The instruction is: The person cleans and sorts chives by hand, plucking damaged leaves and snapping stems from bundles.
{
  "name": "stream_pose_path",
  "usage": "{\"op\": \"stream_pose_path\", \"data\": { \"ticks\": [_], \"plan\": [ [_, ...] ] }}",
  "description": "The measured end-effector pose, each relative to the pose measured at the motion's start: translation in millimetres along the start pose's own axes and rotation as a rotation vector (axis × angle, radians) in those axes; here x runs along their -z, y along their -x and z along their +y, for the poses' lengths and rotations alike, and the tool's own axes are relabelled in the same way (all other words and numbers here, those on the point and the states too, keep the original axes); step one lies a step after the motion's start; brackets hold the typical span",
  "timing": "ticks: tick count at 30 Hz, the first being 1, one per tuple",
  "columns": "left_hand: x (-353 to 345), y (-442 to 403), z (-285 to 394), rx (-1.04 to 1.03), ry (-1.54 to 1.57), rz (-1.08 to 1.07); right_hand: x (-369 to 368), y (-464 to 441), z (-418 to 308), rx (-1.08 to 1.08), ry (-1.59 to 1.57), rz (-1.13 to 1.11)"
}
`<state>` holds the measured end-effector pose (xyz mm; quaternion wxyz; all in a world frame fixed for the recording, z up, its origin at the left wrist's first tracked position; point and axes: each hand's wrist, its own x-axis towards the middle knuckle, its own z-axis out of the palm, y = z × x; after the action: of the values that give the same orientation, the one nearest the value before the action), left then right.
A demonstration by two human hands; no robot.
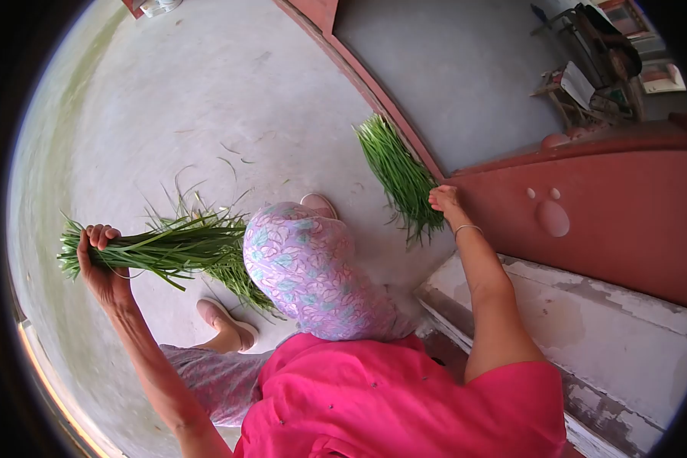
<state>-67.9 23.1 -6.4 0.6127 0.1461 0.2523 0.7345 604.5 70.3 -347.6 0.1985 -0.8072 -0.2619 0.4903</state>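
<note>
In the left hand [104,269], clamped around it near the pale ends, was a bundle of green stalks [168,250]. Beyond this hand, loose stalks [238,279] lay on the floor [206,91]. Well apart, the right hand [446,199] was at the edge of a green pile [395,164]; whether it gripped any stalks could not be determined.

Leaf bunch [172,248], left of frame: fresh plant blades, smooth, slight sheen. Leaf bundle [397,168], upper centre-right: same material, smooth, slight sheen. Floor [206,99], upper left: concrete-like, matt, mostly smooth, faintly stained. Trousers [301,267], centre: thin printed cloth, soft, creased. Shirt [382,397], bottom centre: plain cloth, matt, folded. Bangle [468,227], right of centre: metal look, polished. Wall [633,221], right: red paint, smooth, low sheen. Ledge [588,305], lower right: whitish coating, rough, patchy, flaking.
</note>
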Motion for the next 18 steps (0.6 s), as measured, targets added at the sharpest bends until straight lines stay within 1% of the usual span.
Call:
{"op": "stream_pose_path", "data": {
  "ticks": [2,5,9,18],
  "plan": [
    [4,-3,-3,0.003,-0.027,0.022,0,1,35,-0.11,-0.028,0.067],
    [10,-7,-8,0.013,-0.048,0.034,-12,-7,66,-0.206,-0.208,0.173],
    [16,-11,-8,0.022,-0.063,0.028,-29,-15,66,-0.261,-0.356,0.271],
    [12,-15,-16,0.029,-0.086,0.069,-39,-23,54,-0.284,-0.418,0.265]
  ]
}}
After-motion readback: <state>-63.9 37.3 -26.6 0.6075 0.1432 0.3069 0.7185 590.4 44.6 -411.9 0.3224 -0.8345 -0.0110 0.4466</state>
